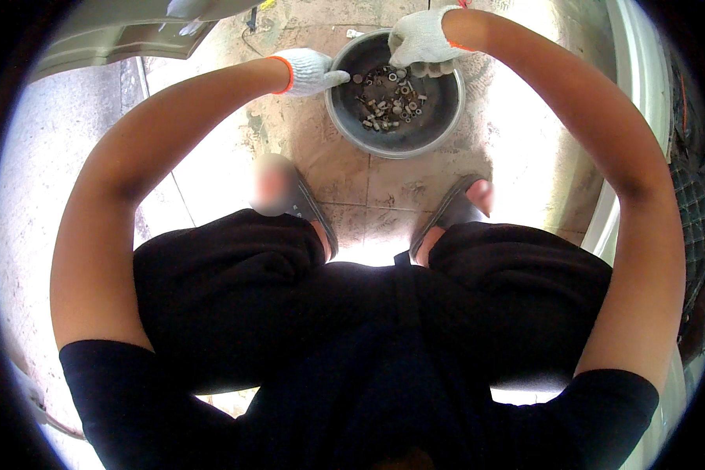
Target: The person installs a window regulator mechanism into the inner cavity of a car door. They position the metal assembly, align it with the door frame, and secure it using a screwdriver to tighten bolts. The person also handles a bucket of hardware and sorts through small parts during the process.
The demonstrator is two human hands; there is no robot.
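In the head view, a grey basin (pixel 438 122) sits on the tiled floor (pixel 368 182), small hardware pieces (pixel 392 102) loose inside it. Dark sandals (pixel 313 205) stand on its near side, left and right. The gloved left hand (pixel 313 72) points one finger over the basin's left rim; the gloved right hand (pixel 423 41), fingers curled, hides part of its far rim. Whether either grips anything, I cannot tell.

stained floor tiles (pixel 344 176), pale panel (pixel 125 35) upper left, white frame (pixel 641 70) right
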